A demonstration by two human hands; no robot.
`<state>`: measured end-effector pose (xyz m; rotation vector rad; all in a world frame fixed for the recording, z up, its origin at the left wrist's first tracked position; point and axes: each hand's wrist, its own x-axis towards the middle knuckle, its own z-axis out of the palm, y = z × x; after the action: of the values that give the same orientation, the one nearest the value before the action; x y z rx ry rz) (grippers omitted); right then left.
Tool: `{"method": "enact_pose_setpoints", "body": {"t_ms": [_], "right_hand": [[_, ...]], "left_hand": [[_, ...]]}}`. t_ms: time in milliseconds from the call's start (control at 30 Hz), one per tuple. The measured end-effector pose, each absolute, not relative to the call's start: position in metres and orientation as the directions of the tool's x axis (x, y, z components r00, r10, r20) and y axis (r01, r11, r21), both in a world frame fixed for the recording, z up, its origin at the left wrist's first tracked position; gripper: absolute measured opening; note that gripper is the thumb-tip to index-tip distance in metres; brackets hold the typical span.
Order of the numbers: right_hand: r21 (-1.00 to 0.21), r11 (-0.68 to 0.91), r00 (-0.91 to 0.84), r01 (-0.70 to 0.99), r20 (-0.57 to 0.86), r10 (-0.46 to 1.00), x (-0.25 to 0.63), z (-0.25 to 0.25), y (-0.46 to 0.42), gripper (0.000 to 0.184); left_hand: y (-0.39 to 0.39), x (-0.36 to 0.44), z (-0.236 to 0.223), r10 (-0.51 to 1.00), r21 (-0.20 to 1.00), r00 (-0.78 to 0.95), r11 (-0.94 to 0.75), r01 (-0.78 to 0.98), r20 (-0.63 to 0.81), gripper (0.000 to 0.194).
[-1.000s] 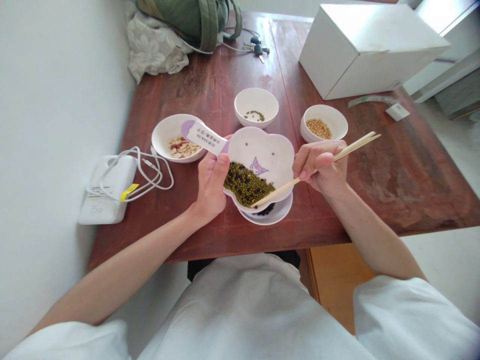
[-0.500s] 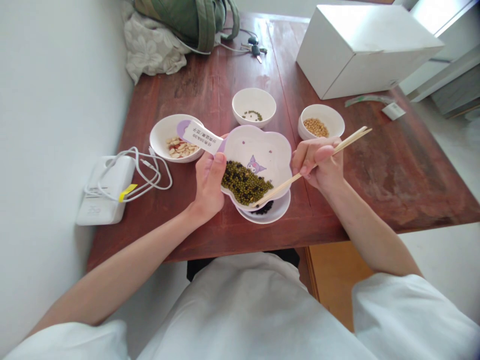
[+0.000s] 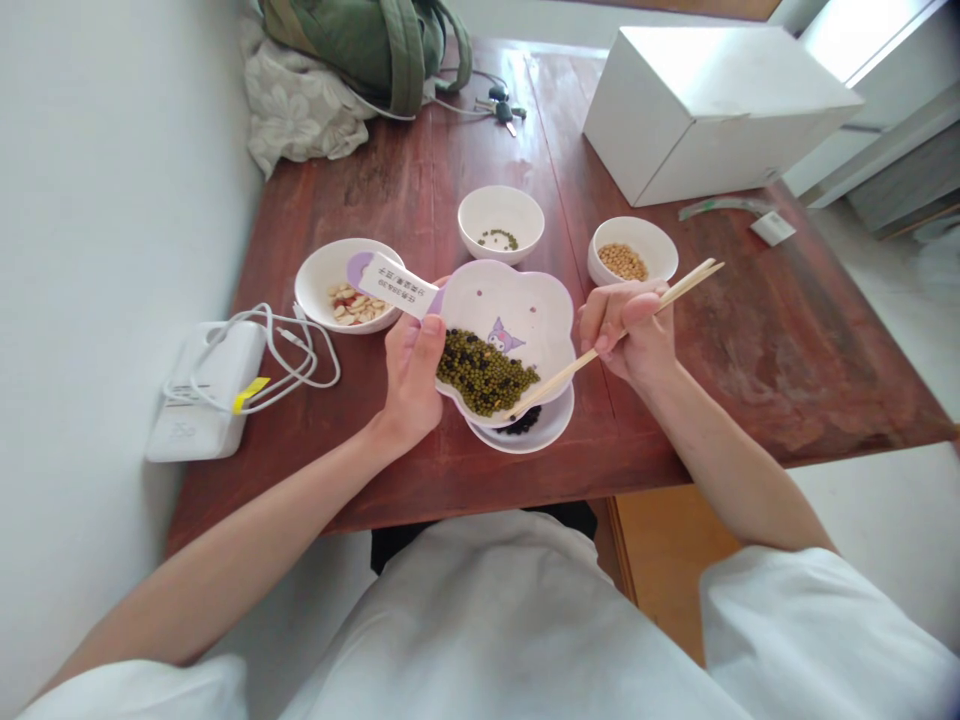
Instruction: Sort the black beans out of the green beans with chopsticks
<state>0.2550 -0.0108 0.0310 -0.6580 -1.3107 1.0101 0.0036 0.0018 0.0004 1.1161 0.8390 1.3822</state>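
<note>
A flower-shaped white ceramic plate (image 3: pixel 517 310), printed with a small cartoon figure (image 3: pixel 506 335), holds a heap of green mung beans (image 3: pixel 480 372) with some dark beans mixed in. It is tilted and sits on the rim of a small white dish (image 3: pixel 525 438), where a few black beans (image 3: pixel 523 422) lie. The person's left hand (image 3: pixel 411 385) is closed around the plate's left edge, with the thumb on top, and also holds a white paper label (image 3: pixel 388 284) with a purple end. The right hand (image 3: pixel 628 332) pinches a pair of wooden chopsticks (image 3: pixel 592 355), whose tips reach the lower edge of the bean heap. Around the plate on the dark red wooden table (image 3: pixel 787 340) stand three white bowls: one of mixed pale nuts and red pieces (image 3: pixel 326 285) at the left, one with a few mung beans (image 3: pixel 501 222) beyond, and one of soybeans (image 3: pixel 631 250) at the right. Farther off are a white cardboard box (image 3: pixel 705 120), keys (image 3: pixel 499 108), a green bag (image 3: pixel 382 40) and a white power unit with a cable (image 3: pixel 202 395).
</note>
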Motion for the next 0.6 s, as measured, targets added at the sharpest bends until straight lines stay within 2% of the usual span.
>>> {"method": "enact_pose_setpoints", "body": {"t_ms": [100,333,600], "right_hand": [[-0.857,0.459,-0.032,-0.234,0.479,0.877,0.255,0.032,-0.010,0.065],[-0.843,0.473,-0.043,-0.256,0.498,0.866,0.255,0.031,-0.008,0.068],[-0.873,0.377,0.063,-0.309,0.376,0.924,0.258,0.031,0.000,0.077]], "left_hand": [[0.002,0.003,0.000,0.973,0.934,0.015,-0.218,-0.285,0.231,0.052],[0.003,0.004,0.005,0.961,0.919,-0.012,-0.268,-0.289,0.277,0.049],[0.003,0.003,-0.004,0.981,0.899,-0.064,-0.191,-0.395,0.181,0.040]]}}
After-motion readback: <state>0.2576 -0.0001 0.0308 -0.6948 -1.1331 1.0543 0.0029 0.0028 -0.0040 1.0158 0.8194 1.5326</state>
